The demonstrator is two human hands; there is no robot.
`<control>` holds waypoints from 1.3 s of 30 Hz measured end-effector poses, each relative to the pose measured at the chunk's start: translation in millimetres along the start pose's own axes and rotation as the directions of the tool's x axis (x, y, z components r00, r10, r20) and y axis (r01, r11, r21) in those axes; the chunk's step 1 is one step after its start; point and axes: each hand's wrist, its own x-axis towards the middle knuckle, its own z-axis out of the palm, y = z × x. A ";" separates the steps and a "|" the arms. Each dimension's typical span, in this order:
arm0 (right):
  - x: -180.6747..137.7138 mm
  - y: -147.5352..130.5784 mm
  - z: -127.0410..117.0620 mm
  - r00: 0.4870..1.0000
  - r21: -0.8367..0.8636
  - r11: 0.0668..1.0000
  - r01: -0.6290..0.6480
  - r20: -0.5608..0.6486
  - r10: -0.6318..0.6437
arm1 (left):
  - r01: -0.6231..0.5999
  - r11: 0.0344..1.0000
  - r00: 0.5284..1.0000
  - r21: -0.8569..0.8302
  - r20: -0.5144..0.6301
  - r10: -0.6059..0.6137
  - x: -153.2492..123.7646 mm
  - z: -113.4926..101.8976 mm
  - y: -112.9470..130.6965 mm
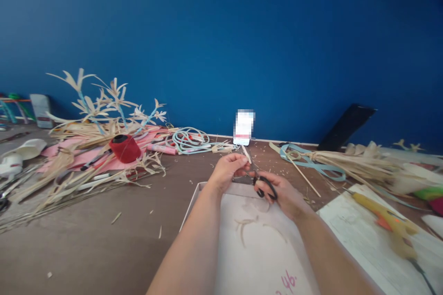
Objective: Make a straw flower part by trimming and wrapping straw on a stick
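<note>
Scissors (270,185) partly hidden by right hand (286,196), screen (244,128) blurred

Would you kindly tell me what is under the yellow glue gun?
A whitish sheet shows around the glue gun; anything directly beneath the gun's body is covered and cannot be seen.

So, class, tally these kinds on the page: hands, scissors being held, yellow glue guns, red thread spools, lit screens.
Left hand and right hand: 2
Held scissors: 1
Yellow glue gun: 1
Red thread spool: 1
Lit screen: 1
Total: 6
</note>
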 end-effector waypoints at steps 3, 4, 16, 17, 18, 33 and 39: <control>-0.8 -0.9 -0.6 1.000 -0.009 1.000 0.007 0.000 -0.007 | -0.016 1.000 1.000 0.010 -0.019 0.016 0.9 0.1 -0.3; -0.8 -1.0 -0.8 1.000 -0.013 1.000 0.006 0.001 -0.006 | -0.019 1.000 0.999 0.014 -0.025 0.020 1.3 0.3 -0.5; 2.6 4.9 -2.1 1.000 -0.005 1.000 -0.022 -0.020 0.022 | -0.019 1.000 0.996 0.002 -0.085 0.019 5.1 1.9 -3.7; 2.8 5.5 -2.2 1.000 0.005 1.000 -0.023 -0.018 0.023 | -0.017 1.000 0.996 0.002 -0.088 0.017 5.0 2.2 -3.6; 3.0 6.0 -2.2 1.000 0.013 1.000 -0.025 -0.015 0.025 | -0.016 1.000 0.996 0.002 -0.091 0.016 4.9 2.6 -3.4; 3.3 -0.1 7.6 0.993 -0.012 0.998 -0.058 -0.104 0.056 | -0.058 0.998 0.987 0.031 -0.147 0.062 5.5 4.9 -5.8; 4.8 2.6 7.8 0.990 -0.119 0.992 -0.038 -0.137 0.022 | -0.067 0.996 0.981 0.055 -0.176 0.076 6.2 5.8 -7.0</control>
